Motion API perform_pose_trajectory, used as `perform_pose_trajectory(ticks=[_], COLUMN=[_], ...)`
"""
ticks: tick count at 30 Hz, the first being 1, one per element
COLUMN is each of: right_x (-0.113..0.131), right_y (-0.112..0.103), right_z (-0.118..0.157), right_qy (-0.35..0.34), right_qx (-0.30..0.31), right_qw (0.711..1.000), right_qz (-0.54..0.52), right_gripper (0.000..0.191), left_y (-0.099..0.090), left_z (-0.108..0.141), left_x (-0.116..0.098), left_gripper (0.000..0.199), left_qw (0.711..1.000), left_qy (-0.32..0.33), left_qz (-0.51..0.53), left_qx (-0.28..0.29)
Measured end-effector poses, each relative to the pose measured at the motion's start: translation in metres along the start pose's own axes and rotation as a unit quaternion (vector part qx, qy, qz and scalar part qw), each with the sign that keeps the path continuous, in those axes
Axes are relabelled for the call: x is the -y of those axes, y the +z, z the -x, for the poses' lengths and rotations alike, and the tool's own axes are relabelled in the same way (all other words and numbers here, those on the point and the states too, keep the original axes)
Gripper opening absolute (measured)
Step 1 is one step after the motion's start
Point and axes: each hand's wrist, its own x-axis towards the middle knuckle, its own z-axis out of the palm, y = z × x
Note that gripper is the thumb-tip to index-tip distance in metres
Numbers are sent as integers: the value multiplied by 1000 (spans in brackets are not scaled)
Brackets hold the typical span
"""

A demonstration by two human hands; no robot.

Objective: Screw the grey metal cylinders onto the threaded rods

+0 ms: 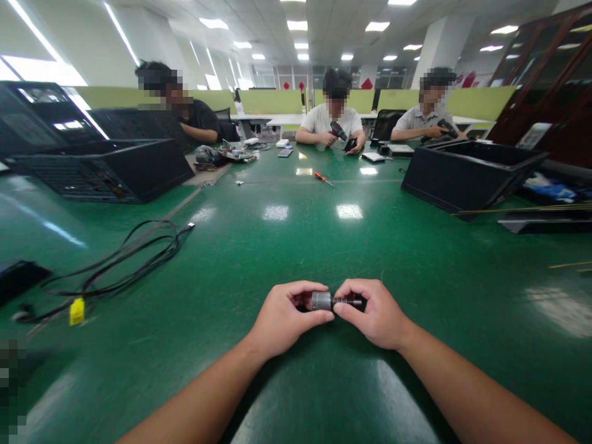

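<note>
A small silver cylindrical motor (321, 301) with a thin dark spiral-grooved shaft (341, 300) lies sideways between my hands, just over the green table. My left hand (282, 317) is closed round the motor's body, thumb at the near side and fingers at the far side. With thumb and forefinger, my right hand (377, 314) pinches the shaft close to the body. The shaft's tip sticks out to the right, under the curled fingers. Parts of the motor are hidden behind my fingertips.
Black computer cases (139, 169) stand at left and another case (472, 172) at right. A coiled black cable (134, 259) with a yellow tag lies left. An orange screwdriver (322, 178) rests mid-table. Three people sit opposite, one holding a drill (338, 131).
</note>
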Motion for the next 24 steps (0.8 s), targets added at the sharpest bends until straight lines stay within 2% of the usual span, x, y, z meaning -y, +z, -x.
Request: perform_pose_trajectory(ticks=[12,24], right_x=[0,1], right_y=[-1,-2], right_z=[-1,-1], right_qy=[-3,-6], right_qx=[1,-3], right_qw=[1000,1000], right_qz=[-2,2], right_gripper=[10,10], left_y=[0,3], left_z=[1,4], left_x=[-2,-3], left_gripper=[43,42], left_qw=[1000,999], left_qy=[2,11], left_qz=[-4,-25], left_qx=[1,-31])
